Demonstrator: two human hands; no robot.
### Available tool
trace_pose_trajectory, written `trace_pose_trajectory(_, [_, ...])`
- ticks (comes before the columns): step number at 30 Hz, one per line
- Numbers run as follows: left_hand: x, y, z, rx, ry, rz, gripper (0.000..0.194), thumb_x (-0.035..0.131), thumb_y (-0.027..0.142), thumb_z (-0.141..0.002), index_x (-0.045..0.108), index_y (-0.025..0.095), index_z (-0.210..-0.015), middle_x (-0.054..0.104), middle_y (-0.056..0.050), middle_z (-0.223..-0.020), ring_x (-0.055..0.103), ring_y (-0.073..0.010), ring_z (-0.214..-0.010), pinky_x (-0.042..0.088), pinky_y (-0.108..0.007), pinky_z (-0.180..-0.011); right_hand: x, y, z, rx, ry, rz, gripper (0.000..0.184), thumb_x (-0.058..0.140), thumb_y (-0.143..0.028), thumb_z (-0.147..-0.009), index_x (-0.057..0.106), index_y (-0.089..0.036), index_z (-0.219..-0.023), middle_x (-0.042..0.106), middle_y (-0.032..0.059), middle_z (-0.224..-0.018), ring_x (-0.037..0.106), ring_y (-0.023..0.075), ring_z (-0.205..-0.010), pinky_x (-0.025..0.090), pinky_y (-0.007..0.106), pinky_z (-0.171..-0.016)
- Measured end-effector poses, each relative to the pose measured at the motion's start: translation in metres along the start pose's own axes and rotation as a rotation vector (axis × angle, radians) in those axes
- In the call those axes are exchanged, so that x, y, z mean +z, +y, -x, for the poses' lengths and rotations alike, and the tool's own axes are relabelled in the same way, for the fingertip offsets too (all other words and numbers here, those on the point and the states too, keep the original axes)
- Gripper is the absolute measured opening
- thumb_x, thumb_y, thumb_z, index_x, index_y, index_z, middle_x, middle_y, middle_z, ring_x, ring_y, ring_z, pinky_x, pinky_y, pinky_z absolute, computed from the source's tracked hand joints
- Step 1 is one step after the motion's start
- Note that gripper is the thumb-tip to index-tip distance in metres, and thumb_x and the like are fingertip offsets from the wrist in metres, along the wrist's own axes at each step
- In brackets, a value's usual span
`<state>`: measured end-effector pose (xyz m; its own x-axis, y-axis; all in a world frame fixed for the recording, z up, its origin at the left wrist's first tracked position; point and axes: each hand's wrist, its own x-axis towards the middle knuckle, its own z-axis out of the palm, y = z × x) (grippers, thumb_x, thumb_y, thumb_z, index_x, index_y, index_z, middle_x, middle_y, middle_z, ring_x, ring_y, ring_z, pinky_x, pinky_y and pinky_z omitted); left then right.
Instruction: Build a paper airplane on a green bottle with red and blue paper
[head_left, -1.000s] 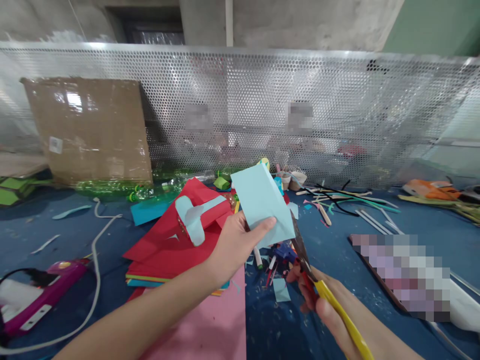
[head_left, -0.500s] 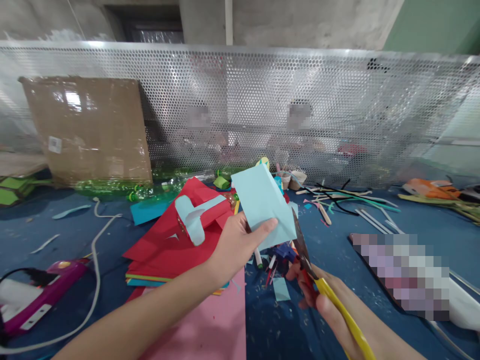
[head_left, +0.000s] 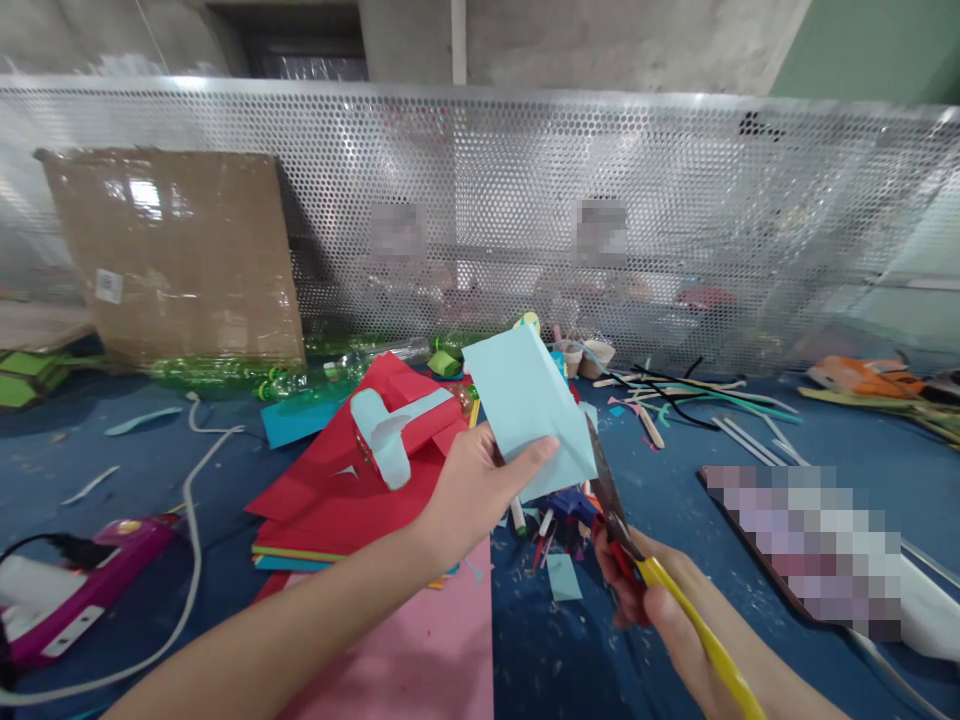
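Observation:
My left hand (head_left: 480,485) pinches a folded sheet of light blue paper (head_left: 521,405), thumb on the front face and fingers hidden behind. In my right hand (head_left: 667,590) is a pair of scissors (head_left: 694,620) with yellow and red handles. Their blades point up and lie right at the paper's right edge; whether they touch it I cannot tell. To the left, a light blue paper cutout shaped like a small plane (head_left: 390,440) rests on a stack of red paper (head_left: 322,500). Below the held sheet lies a small light blue paper scrap (head_left: 564,577).
Pink paper (head_left: 420,650) lies under my left forearm. A purple power strip (head_left: 97,590) with a white cable is at left, a tablet-like device (head_left: 810,550) at right. Bottles (head_left: 210,374), cardboard (head_left: 180,260) and a perforated metal screen (head_left: 510,180) stand behind. Loose strips (head_left: 682,395) lie at back right.
My right hand and the scissors have shifted slightly to the right. The held paper's lower right corner has moved a little to the right too. My left hand keeps its pinch.

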<state>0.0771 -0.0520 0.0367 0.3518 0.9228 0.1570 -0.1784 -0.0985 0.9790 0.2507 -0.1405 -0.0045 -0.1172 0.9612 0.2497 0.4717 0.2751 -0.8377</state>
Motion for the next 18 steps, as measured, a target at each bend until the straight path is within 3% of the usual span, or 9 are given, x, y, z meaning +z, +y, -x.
trace_pose_trajectory(8, [0.000, 0.000, 0.000, -0.003, 0.008, -0.022, 0.026, 0.068, 0.036, -0.078, 0.071, 0.015, -0.092, 0.074, -0.008, -0.095, 0.067, -0.0228, -0.085, 0.052, -0.034, -0.076, -0.001, 0.004, -0.003, 0.006, -0.066, 0.015, 0.061, 0.021, -0.079, -0.079, 0.042, -0.023, -0.068, 0.043, -0.0020, -0.058, 0.040, 0.0132, -0.047, 0.036, 0.025, -0.042])
trace_pose_trajectory(18, [0.000, 0.001, 0.000, -0.008, 0.007, 0.016, 0.025, 0.069, 0.035, -0.077, 0.071, 0.016, -0.093, 0.074, -0.007, -0.096, 0.067, -0.0232, -0.089, 0.053, -0.034, -0.078, 0.001, -0.008, 0.000, 0.055, -0.016, 0.031, 0.064, 0.021, -0.082, -0.076, 0.040, -0.023, -0.063, 0.040, -0.0025, -0.052, 0.035, 0.0117, -0.044, 0.030, 0.024, -0.037])
